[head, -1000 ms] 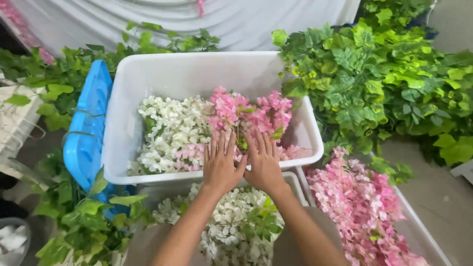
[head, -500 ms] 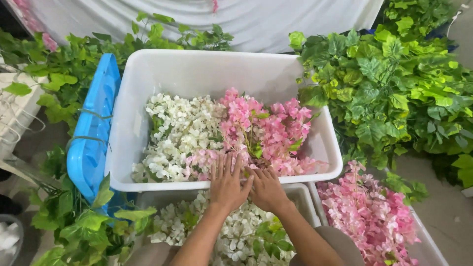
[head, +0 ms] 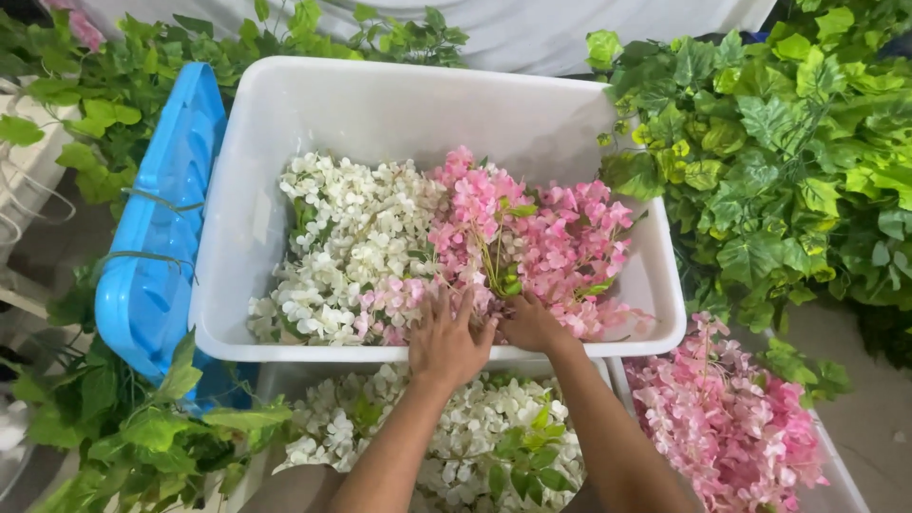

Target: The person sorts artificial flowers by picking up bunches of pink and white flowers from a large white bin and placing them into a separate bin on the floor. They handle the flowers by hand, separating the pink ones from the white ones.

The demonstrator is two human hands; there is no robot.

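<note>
Pressing two hands [head: 484,332] into one white bin [head: 399,104]

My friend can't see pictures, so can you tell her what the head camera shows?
Two bare hands, left hand and right hand, press into pink flowers beside white flowers in a white tub. A blue lid leans at its left, with green leaves around and more flower bins below.

A blue lid [head: 157,237] leans beside green leafy vines [head: 788,161].
</note>
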